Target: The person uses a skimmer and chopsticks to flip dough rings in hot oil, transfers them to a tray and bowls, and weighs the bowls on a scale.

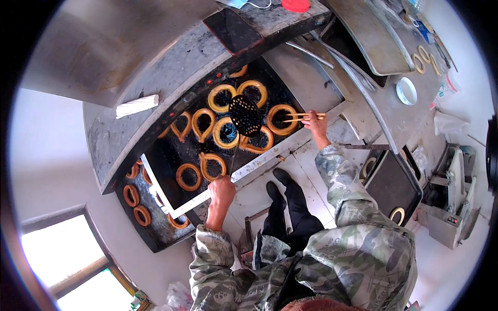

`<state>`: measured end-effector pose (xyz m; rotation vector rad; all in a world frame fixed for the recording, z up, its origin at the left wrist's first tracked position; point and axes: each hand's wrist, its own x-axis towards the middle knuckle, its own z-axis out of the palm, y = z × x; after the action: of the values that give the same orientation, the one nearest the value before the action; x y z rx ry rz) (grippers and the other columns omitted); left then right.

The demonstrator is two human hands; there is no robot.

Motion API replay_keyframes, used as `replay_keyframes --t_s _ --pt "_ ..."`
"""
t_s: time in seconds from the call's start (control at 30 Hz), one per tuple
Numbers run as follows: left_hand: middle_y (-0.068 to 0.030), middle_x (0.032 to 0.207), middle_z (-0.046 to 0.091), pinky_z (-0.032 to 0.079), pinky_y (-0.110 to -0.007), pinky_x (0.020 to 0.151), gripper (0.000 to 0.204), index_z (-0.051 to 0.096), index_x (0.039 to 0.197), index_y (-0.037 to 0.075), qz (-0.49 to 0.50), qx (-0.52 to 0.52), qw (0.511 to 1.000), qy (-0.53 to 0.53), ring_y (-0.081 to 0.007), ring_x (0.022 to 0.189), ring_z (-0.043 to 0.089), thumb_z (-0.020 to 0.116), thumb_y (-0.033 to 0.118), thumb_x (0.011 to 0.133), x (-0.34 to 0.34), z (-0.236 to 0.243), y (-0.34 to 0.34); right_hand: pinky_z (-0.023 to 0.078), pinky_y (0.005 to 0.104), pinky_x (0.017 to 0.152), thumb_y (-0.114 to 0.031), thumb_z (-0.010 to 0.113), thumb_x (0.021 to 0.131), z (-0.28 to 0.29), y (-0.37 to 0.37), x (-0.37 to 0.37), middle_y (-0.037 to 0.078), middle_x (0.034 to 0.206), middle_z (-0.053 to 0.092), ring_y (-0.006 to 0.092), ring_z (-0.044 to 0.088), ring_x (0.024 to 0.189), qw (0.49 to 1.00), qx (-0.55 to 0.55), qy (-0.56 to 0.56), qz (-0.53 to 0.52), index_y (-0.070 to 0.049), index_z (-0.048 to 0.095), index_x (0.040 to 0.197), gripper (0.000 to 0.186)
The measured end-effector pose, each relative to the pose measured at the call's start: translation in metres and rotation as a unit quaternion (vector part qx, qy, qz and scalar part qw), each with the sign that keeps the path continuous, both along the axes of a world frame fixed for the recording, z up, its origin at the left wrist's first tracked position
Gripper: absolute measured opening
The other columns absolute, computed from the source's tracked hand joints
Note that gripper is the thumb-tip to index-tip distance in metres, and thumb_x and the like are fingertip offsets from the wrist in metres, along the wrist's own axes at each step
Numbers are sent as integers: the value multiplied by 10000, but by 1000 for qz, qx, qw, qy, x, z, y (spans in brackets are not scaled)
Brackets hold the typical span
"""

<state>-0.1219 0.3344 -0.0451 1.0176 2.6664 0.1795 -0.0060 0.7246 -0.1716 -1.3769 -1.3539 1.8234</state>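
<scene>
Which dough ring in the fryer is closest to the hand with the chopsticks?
The golden ring farthest right in the fryer, nearest the right hand; it is the only one with the chopsticks reaching over it.

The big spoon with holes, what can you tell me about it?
The skimmer is a dark, metal-looking round disc dotted with holes. Its long, thin handle points down to the left hand, which grips it. The disc overlaps golden dough rings in view; whether it touches them, I can't tell.

mid-frame, a fryer vat [249, 169] bears golden dough rings [273, 129] in dark oil [188, 150]. at lower left, a metal tray [162, 230] carries browned dough rings [137, 216].
</scene>
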Motion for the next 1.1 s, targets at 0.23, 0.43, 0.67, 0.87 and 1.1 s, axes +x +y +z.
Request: replay_keyframes --t_s 0.23,0.43,0.67,0.87,1.1 --pt "-190 770 646 521 -471 614 113 658 740 11 -32 -34 999 13 -366 685 655 571 82 746 -16 0 20 542 310 525 -185 603 887 -33 -1 -24 97 813 677 228 683 635 960 -197 80 -181 -60 595 920 130" --pt "-179 758 650 522 -459 608 116 662 732 28 -52 -52 997 37 -357 682 658 572 97 756 -31 2 37 548 350 652 -251 488 942 -32 28 6 133 953 693 269 703 804 956 -254 106 -103 -90 588 1046 215" --pt "-182 745 649 518 -460 577 98 651 728 21 -92 -51 993 46 -357 648 657 570 72 747 -32 40 48 529 367 741 -275 499 927 -34 52 26 115 963 699 250 698 843 950 -265 143 -79 -92 594 1040 235" --pt "-172 716 647 513 -443 543 76 641 711 29 -118 -36 988 92 -345 615 655 575 50 741 -13 82 56 529 372 772 -282 500 927 1 54 57 114 1007 701 255 693 917 967 -212 124 -65 -98 608 1088 268" --pt "-186 775 642 522 -451 571 90 660 722 26 -115 -62 991 43 -355 671 660 583 69 741 -6 54 86 533 290 615 -321 571 923 26 54 62 101 923 710 210 711 786 998 -50 27 -21 -67 636 1060 296"
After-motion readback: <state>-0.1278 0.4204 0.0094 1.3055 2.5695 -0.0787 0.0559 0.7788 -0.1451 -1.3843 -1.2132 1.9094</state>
